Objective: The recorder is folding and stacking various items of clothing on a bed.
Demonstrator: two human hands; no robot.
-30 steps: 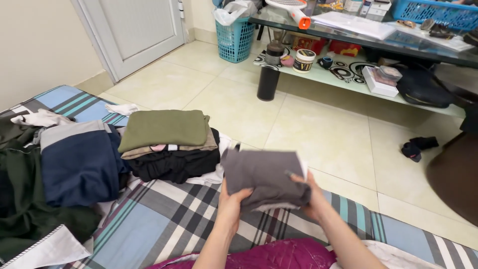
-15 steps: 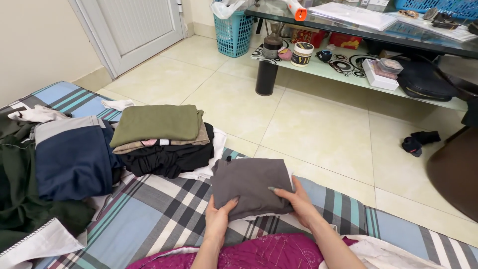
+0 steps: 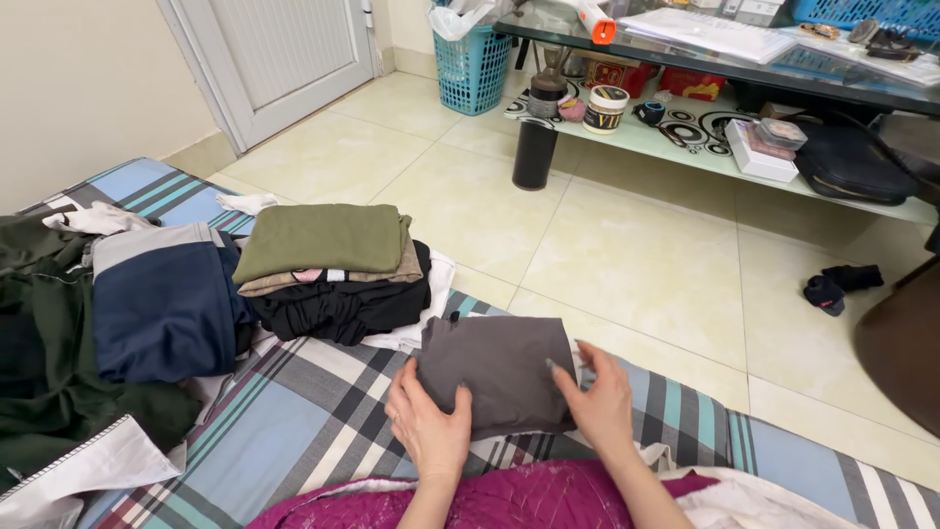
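Observation:
A folded dark grey garment lies flat on the plaid blanket in front of me. My left hand rests with spread fingers on its near left corner. My right hand presses flat on its right edge. Neither hand grips the cloth. To the left stands a stack of folded clothes with an olive green piece on top and black ones below.
A navy and grey garment and a dark green heap lie at the left. A magenta cloth covers my lap. Beyond the blanket are tiled floor, a blue basket, a glass low table and dark socks.
The grey garment was held up in both hands, then lowered onto the blanket. Now it lies flat and both hands press on it.

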